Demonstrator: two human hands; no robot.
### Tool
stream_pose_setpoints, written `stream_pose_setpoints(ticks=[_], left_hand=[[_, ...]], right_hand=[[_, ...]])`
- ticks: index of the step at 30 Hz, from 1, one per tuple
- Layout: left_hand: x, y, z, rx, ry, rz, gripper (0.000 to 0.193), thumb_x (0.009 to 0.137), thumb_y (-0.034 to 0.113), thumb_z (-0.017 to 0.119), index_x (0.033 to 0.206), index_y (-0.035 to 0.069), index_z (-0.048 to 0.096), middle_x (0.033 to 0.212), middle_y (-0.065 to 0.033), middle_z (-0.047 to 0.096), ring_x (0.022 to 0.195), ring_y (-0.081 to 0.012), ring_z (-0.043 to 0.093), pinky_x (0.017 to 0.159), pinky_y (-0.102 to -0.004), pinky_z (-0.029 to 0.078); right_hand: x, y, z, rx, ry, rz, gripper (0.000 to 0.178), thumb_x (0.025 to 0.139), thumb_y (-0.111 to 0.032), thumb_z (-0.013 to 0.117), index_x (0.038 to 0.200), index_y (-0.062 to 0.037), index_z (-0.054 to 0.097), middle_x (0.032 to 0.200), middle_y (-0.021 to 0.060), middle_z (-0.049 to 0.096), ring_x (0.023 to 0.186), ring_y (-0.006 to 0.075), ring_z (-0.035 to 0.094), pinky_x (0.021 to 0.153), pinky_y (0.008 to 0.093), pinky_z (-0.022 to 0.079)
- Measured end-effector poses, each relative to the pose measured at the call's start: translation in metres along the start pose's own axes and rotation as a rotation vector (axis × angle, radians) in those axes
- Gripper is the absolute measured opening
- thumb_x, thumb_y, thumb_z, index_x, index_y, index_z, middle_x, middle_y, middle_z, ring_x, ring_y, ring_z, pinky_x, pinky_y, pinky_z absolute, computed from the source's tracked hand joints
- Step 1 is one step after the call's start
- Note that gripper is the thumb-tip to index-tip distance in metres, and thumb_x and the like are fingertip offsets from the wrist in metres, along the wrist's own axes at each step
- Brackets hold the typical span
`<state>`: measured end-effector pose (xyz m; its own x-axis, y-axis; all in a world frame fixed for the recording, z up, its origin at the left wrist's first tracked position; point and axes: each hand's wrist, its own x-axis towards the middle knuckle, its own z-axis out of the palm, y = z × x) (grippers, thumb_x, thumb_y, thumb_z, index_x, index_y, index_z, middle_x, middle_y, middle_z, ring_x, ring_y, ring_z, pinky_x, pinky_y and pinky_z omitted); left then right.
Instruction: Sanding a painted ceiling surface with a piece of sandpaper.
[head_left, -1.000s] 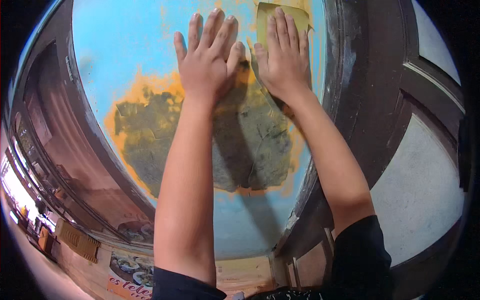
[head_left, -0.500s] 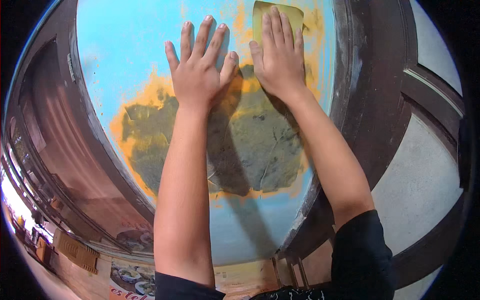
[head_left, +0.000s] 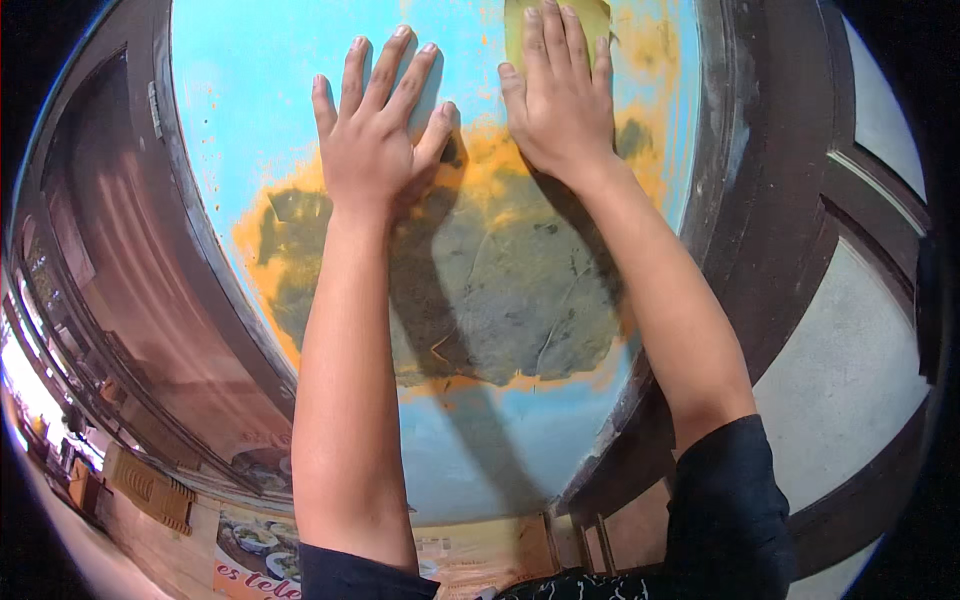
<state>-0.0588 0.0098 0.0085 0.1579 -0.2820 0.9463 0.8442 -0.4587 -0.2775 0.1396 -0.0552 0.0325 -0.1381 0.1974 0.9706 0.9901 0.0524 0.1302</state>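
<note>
A light blue panel [head_left: 250, 90] fills the middle, with a large rough grey-brown patch [head_left: 500, 290] bordered by orange. My left hand [head_left: 375, 140] lies flat on the panel above the patch, its fingers spread and nothing in it. To its right, my right hand [head_left: 560, 105] holds a yellowish sheet of sandpaper [head_left: 515, 40] pressed against the panel, the fingers stretched out over it and the thumb at its left edge. The top of the sheet is cut off by the picture's edge, and the fingers cover part of it.
Dark wooden frame [head_left: 745, 150] borders the panel on the right, with pale inset panels [head_left: 850, 370] beyond. On the left stands a dark framed door or window [head_left: 95, 180]. Below lie a printed food poster [head_left: 255, 550] and a brown slatted plastic object [head_left: 150, 490].
Both hands have shifted upward on the panel, and the sandpaper has moved up with my right hand. My left hand is also further left in view. The view itself has shifted slightly.
</note>
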Motion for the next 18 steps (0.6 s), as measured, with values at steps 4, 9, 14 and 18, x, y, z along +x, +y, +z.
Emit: stream_pose_setpoints(ticks=[4,9,14,18], left_hand=[[0.003,0.001,0.0,0.005,0.011,-0.014,0.054,0.092,0.053,0.064,0.143,0.036,0.062,0.158,0.0087,0.05,0.148,-0.024,0.043,0.119,-0.0627,0.026],[0.001,-0.003,-0.006,0.013,0.005,-0.009,0.054,0.091,0.053,0.065,0.142,0.036,0.062,0.157,0.0076,0.051,0.148,-0.0256,0.043,0.119,-0.0632,0.026],[0.003,0.002,-0.008,0.002,-0.058,-0.044,0.054,0.094,0.05,0.062,0.146,0.034,0.06,0.16,0.006,0.047,0.152,-0.0264,0.038,0.121,-0.0625,0.021],[0.002,0.003,-0.009,-0.006,-0.053,-0.068,0.055,0.092,0.052,0.063,0.143,0.034,0.062,0.159,0.0067,0.049,0.151,-0.0258,0.039,0.121,-0.0633,0.022]], right_hand=[[-0.024,0.001,0.018,-0.05,0.208,-0.109,0.067,0.106,-0.039,0.043,0.16,0.0004,0.032,0.17,0.0166,0.024,0.158,0.0333,0.021,0.126,0.059,0.014],[-0.032,-0.01,0.022,-0.031,0.216,-0.098,0.064,0.106,-0.04,0.046,0.157,-0.0025,0.04,0.17,0.0136,0.028,0.156,0.0306,0.026,0.125,0.0576,0.016],[-0.004,-0.005,0.018,-0.027,0.233,-0.131,0.065,0.106,-0.039,0.045,0.158,-0.0015,0.037,0.17,0.0131,0.027,0.157,0.0307,0.025,0.125,0.0591,0.017],[-0.008,-0.012,0.024,-0.063,0.25,-0.094,0.063,0.105,-0.04,0.047,0.156,-0.0026,0.041,0.169,0.012,0.03,0.156,0.0291,0.027,0.125,0.058,0.018]])
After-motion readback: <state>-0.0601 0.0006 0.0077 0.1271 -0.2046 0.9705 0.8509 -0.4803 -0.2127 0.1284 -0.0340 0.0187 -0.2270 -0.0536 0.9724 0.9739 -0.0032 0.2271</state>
